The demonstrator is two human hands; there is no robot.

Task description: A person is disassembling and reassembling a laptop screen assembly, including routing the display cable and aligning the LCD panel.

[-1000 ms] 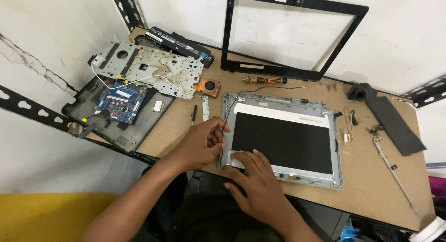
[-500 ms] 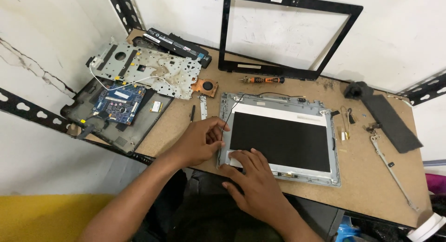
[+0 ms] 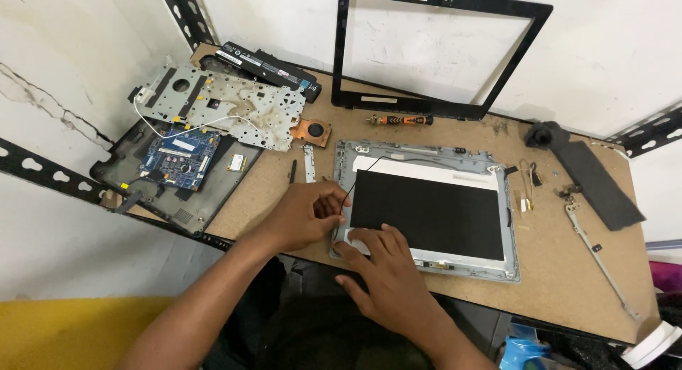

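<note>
We're working the thin black cable (image 3: 349,191) at the left edge of the screen panel (image 3: 426,214), lying in its grey lid near the bench front. Tugging hard could be snapping it. Our left hand (image 3: 305,214) is pinching it, fingers together; our right hand (image 3: 380,270) is pressing flat, fingers spread.

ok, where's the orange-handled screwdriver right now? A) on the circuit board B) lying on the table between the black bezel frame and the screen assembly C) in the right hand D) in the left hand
B: the orange-handled screwdriver lies on the table below the black bezel frame and above the screen assembly, touched by neither hand.
</note>
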